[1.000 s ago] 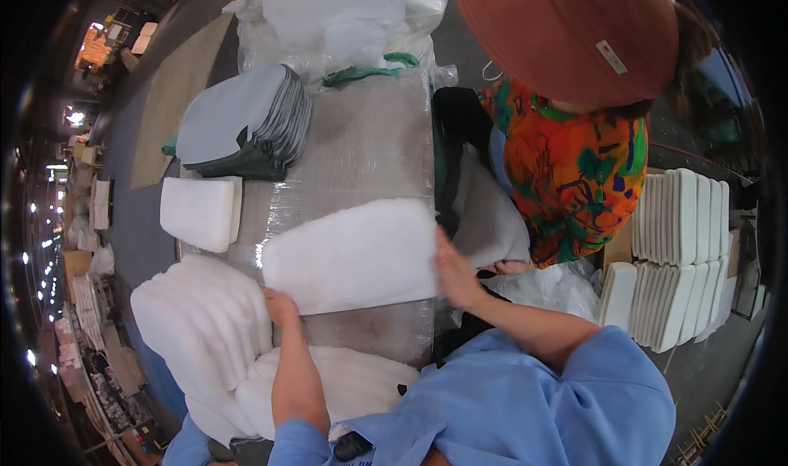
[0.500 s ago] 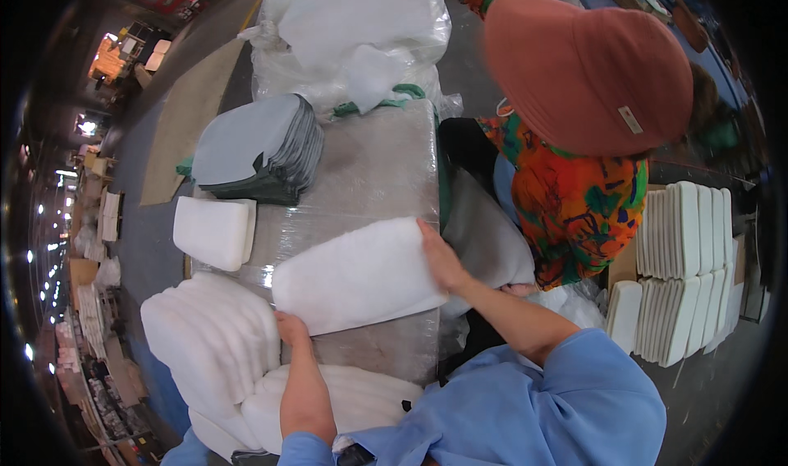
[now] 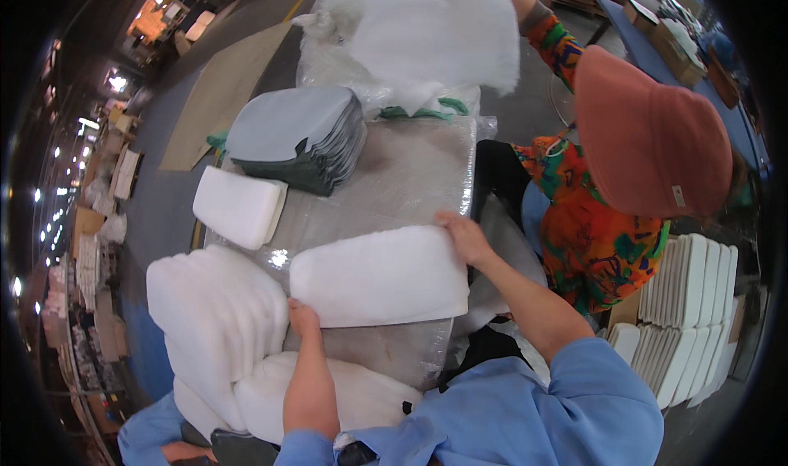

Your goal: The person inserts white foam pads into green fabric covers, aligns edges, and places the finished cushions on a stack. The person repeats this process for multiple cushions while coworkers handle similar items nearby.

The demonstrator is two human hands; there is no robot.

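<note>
Plastic-wrapped table (image 3: 410,179), grey stack (image 3: 295,137) behind pad (image 3: 377,273)

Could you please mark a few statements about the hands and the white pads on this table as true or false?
1. Both hands touch the white foam pad. True: left hand at its near-left corner, right hand at its far-right corner.
2. The grey stack lies under that pad. False: it lies apart, farther up the table.
3. The nearby person's hat is blue. False: it is reddish-brown.
4. A smaller white block lies near the grey stack. True.
</note>
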